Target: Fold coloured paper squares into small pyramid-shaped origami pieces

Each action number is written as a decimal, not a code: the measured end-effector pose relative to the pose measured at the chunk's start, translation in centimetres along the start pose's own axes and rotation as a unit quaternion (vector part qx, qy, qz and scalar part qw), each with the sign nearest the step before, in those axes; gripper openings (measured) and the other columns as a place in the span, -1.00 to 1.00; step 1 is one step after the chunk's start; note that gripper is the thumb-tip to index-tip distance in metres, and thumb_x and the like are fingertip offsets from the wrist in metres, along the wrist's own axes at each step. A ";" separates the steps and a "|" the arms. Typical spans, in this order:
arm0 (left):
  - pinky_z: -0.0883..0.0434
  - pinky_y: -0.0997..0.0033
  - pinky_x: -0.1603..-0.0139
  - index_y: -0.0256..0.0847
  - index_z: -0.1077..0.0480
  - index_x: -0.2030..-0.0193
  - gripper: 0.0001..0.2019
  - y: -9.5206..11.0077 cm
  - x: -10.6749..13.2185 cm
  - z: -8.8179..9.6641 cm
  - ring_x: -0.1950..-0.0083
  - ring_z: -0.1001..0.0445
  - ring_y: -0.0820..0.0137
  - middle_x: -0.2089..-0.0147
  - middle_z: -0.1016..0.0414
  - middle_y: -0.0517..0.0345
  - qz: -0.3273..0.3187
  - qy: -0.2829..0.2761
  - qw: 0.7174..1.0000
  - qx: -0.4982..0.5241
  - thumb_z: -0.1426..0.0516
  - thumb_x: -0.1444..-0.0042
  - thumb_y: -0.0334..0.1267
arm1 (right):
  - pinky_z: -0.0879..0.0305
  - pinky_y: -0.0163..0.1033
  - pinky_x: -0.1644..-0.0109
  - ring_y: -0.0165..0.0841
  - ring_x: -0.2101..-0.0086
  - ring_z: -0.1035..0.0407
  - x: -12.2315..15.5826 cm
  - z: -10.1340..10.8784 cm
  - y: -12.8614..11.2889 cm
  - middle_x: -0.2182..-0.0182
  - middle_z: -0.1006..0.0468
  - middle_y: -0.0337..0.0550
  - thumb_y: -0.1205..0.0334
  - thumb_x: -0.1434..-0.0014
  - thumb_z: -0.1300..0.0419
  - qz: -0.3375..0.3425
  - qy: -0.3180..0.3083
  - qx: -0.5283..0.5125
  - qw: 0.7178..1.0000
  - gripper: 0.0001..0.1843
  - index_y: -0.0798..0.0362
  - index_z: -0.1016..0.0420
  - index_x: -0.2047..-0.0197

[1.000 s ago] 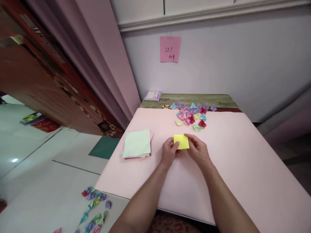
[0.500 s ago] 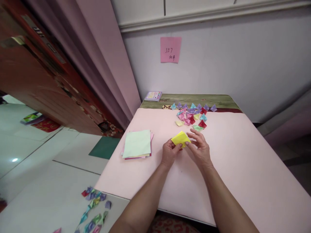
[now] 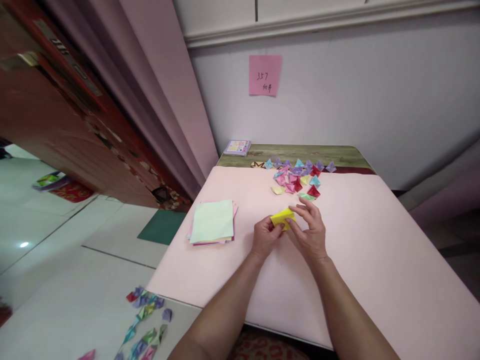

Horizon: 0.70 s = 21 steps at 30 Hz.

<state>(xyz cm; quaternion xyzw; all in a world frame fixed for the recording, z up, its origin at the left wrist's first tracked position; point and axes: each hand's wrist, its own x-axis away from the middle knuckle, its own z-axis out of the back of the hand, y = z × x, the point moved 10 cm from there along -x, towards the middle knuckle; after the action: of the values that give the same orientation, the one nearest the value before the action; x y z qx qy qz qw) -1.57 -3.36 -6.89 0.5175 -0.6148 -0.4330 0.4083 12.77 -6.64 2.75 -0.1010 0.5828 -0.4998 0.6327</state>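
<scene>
A yellow paper square (image 3: pixel 283 218), partly folded over, sits between both my hands above the pink table (image 3: pixel 360 250). My left hand (image 3: pixel 265 237) pinches its near left corner. My right hand (image 3: pixel 312 232) presses its fingers on the right side of the paper. Just beyond lies a pile of several small folded paper pieces (image 3: pixel 298 177) in pink, red, purple, blue and green.
A stack of pastel paper sheets (image 3: pixel 212 228) lies left of my hands. A small paper pack (image 3: pixel 237 147) rests at the table's far left edge. A pink note (image 3: pixel 265 75) hangs on the wall. More folded pieces (image 3: pixel 144 322) lie on the floor at lower left.
The flat yellow square has been turned and folded over between my hands, and both hands have shifted slightly to the right.
</scene>
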 end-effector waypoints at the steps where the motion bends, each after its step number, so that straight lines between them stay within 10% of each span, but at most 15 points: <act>1: -0.49 0.47 0.33 -0.30 -0.48 0.27 -0.69 0.0 0.0 0.0 0.41 -0.45 0.50 0.39 -0.49 0.18 0.002 0.003 1.000 0.001 -0.33 0.03 -0.10 | -0.39 0.08 -0.13 -0.18 0.00 -0.41 0.0 0.2 -0.2 -0.17 -0.36 -0.04 0.24 -0.17 -0.28 0.008 0.010 0.002 1.000 -0.71 -0.10 -0.57 0.01; 17: -0.49 0.36 0.27 -0.30 -0.47 0.10 -0.54 1.3 0.2 1.6 0.25 -0.56 0.31 0.22 -0.58 0.00 -0.025 0.065 0.994 0.085 -0.04 -0.23 0.11 | -0.33 0.08 -0.15 -0.14 -0.11 -0.35 1.7 -3.0 -1.3 -0.14 -0.45 -0.14 0.29 -0.14 -0.31 0.117 -0.047 0.073 0.989 -0.92 -0.11 -0.62 0.33; 21: -0.49 0.33 0.17 -0.30 -0.49 0.16 -0.62 1.7 0.1 1.6 0.21 -0.57 0.29 0.21 -0.60 0.00 -0.032 0.067 0.994 0.085 -0.25 -0.07 0.01 | -0.24 0.15 -0.22 -0.09 -0.19 -0.26 1.6 -3.1 -2.1 -0.19 -0.40 -0.18 0.28 -0.13 -0.31 0.136 -0.061 0.082 0.985 -0.91 -0.13 -0.62 0.33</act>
<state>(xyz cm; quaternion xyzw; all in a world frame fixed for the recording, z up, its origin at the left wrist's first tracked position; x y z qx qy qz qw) -3.56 -3.18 -5.76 0.5977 -0.6037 -0.3563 0.3891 8.80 -7.43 2.25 0.0016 0.5084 -0.4482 0.7353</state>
